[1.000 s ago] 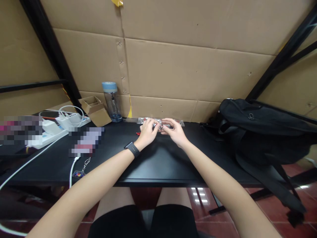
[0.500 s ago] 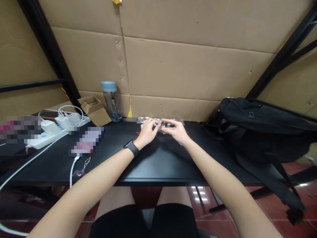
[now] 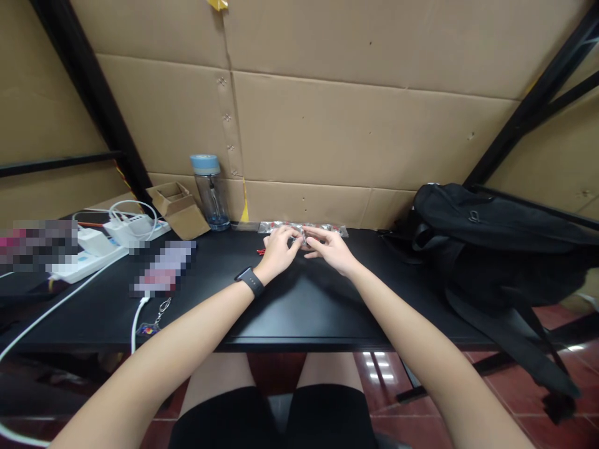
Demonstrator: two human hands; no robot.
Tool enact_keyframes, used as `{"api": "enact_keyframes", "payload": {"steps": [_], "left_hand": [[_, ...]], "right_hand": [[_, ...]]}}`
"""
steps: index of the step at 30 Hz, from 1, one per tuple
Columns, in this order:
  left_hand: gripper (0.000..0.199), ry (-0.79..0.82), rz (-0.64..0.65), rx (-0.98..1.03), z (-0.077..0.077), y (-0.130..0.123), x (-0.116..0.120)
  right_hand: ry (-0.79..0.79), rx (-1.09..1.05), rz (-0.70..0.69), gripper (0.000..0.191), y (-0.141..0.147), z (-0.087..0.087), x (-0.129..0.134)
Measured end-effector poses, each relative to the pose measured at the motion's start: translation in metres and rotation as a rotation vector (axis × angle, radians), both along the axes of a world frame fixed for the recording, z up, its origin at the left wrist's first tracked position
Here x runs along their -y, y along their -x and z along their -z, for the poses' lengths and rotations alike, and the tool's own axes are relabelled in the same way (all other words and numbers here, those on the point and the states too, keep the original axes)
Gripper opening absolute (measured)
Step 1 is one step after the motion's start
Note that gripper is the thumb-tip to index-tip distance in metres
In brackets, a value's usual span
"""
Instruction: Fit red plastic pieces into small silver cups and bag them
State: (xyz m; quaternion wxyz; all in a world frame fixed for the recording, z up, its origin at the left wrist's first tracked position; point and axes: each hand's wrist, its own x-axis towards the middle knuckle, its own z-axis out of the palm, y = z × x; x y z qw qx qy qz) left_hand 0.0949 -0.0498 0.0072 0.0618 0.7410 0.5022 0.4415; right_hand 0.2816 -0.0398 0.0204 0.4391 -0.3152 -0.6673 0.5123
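Handling a shiny piece (image 3: 303, 239) at twelve o'clock, our left hand (image 3: 279, 246) and right hand (image 3: 333, 251) seem clamped on it; steadiness likely matters next.

Dark wristwatch (image 3: 244, 274), plain black shorts (image 3: 327, 418)
Left hand (image 3: 277, 251) and right hand (image 3: 334, 252) are bare, like both forearms (image 3: 187, 340); the watch strap (image 3: 255, 284), round the left wrist (image 3: 264, 272), has small holes; the shorts' hems cross the thighs (image 3: 224, 373).

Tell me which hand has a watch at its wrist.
The left hand, the one nearer the bottle: a dark watch sets it apart, while the right hand wears none.
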Motion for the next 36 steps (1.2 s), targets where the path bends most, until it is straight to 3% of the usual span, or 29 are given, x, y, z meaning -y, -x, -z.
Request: {"api": "enact_keyframes", "payload": {"steps": [4, 9, 14, 19, 25, 30, 36], "left_hand": [[0.015, -0.017, 0.003, -0.001, -0.002, 0.001, 0.000], [0.014, -0.054, 0.111, -0.043, -0.003, 0.005, -0.002], [0.035, -0.014, 0.113, -0.205, 0.006, 0.012, -0.009], [0.043, 0.121, 0.301, -0.387, 0.019, 0.015, -0.013], [0.024, 0.150, 0.435, -0.501, 0.021, 0.011, -0.008], [0.031, 0.060, 0.393, -0.563, 0.022, 0.009, -0.005], [0.037, 0.112, 0.440, -0.538, 0.020, 0.008, -0.005]], "right_hand": [[-0.047, 0.015, 0.004, 0.063, 0.001, 0.000, 0.002], [-0.124, 0.080, 0.013, 0.065, -0.007, -0.003, -0.004], [-0.279, 0.127, 0.187, 0.058, -0.028, -0.008, -0.019], [-0.376, 0.372, 0.325, 0.056, -0.053, -0.013, -0.030], [-0.372, 0.702, 0.189, 0.046, -0.064, -0.016, -0.027], [-0.361, 0.835, 0.099, 0.040, -0.061, -0.017, -0.022], [-0.388, 0.878, 0.100, 0.036, -0.057, -0.012, -0.022]]}}
